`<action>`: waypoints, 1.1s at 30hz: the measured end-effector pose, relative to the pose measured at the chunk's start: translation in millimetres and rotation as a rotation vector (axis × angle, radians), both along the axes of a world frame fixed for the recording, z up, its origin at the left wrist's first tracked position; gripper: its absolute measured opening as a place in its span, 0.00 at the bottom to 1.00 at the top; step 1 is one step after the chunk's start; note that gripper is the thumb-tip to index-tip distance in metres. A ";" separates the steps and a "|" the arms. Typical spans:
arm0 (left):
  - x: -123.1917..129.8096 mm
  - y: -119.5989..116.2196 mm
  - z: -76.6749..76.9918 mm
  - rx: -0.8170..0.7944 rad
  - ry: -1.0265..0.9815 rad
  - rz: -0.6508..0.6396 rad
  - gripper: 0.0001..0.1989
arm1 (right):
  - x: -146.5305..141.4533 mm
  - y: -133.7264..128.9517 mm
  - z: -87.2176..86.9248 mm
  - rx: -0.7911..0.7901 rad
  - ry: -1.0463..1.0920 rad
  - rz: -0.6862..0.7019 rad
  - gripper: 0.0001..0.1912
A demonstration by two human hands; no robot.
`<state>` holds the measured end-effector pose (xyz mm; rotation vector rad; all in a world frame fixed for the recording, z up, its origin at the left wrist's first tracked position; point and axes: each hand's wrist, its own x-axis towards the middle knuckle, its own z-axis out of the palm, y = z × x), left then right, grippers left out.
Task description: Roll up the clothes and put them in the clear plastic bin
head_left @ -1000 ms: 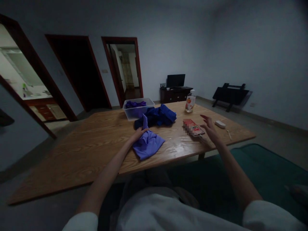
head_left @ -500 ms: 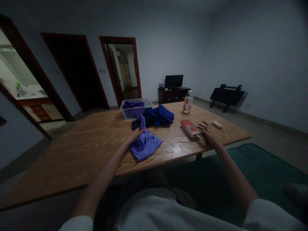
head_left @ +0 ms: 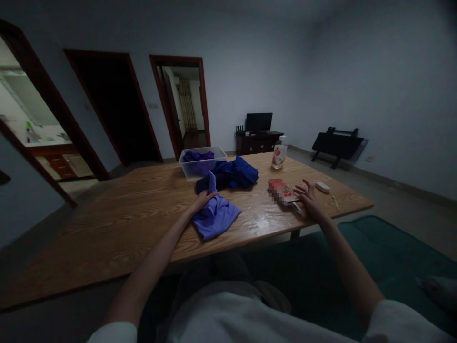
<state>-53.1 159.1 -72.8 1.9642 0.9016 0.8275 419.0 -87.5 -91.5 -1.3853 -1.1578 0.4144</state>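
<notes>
Right hand [head_left: 306, 199] moved closer to smartphone [head_left: 283, 191], fingers spread, centre right, left hand [head_left: 204, 200] gripping lavender cloth [head_left: 218, 220], mid-frame

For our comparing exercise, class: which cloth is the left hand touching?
The light purple cloth, nearest the camera; the crumpled blue cloth lies beyond it, the dark purple cloth inside the clear plastic box.

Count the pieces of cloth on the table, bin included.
3 that can be told apart: lavender cloth in the left hand, blue cloth beyond it, purple cloth inside the clear bin. The blue's dark part may be separate; folds could hide more.
</notes>
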 end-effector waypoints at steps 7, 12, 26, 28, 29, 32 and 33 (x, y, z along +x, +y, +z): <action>0.9 4.9 -4.2 0.017 -0.003 0.005 0.25 | 4.8 5.5 -5.2 0.044 0.073 -0.033 0.40; 0.5 4.1 -3.7 -0.001 0.004 -0.011 0.26 | 4.0 5.4 -3.2 0.045 0.078 -0.105 0.36; -0.9 -3.1 2.9 -0.010 -0.025 0.015 0.23 | -256.5 108.3 86.9 0.224 -0.494 0.356 0.13; -0.7 -3.9 4.9 0.018 -0.052 -0.015 0.22 | -283.7 147.1 80.1 0.142 -0.457 0.445 0.17; -0.8 -3.8 5.9 0.026 -0.056 -0.022 0.21 | -294.0 164.3 75.8 0.106 -0.425 0.453 0.18; -2.8 -1.9 8.7 0.006 -0.049 0.024 0.20 | -312.7 200.6 64.2 0.080 -0.320 0.490 0.23; -3.8 -1.1 9.3 -0.014 -0.053 0.034 0.21 | -314.8 207.0 61.6 0.081 -0.286 0.528 0.23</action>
